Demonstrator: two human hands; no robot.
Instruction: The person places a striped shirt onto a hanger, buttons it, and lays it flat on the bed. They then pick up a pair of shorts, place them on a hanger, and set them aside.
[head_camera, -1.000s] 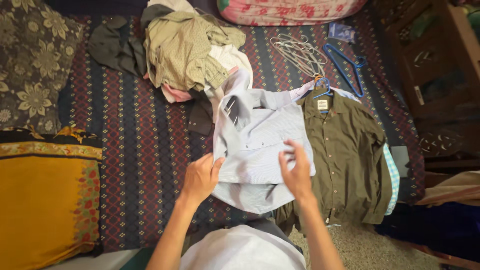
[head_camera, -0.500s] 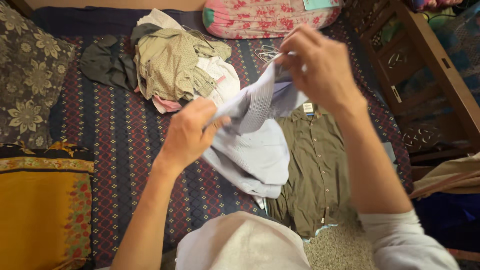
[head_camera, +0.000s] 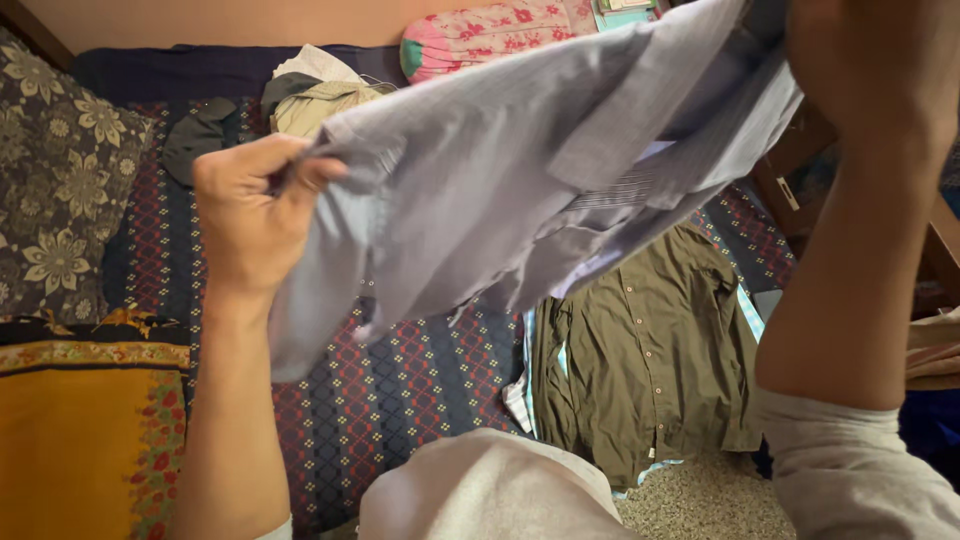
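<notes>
pale blue shirt (head_camera: 500, 190) held up in the air, stretched between both hands, above the bed (head_camera: 400, 380). its long axis slants from lower left up to upper right; loose cloth sags from the middle and lower left. left hand (head_camera: 250, 215) at the low end, fingers closed, pinching an edge of the fabric. right hand (head_camera: 865, 75) at the high end, near the top corner of view, partly cut off; it appears to be gripping the shirt, but the fingers are hidden behind cloth and frame edge, so cannot tell how they sit. each hand is at its own end, neither nearer the middle.

below: olive button shirt (head_camera: 650, 360) lying flat on the bed, lower right. heap of clothes (head_camera: 300, 95) at far side, partly hidden by the shirt. floral cushion (head_camera: 55, 180) and yellow cushion (head_camera: 75, 440) at left. pink floral pillow (head_camera: 480, 35) at the far edge.
</notes>
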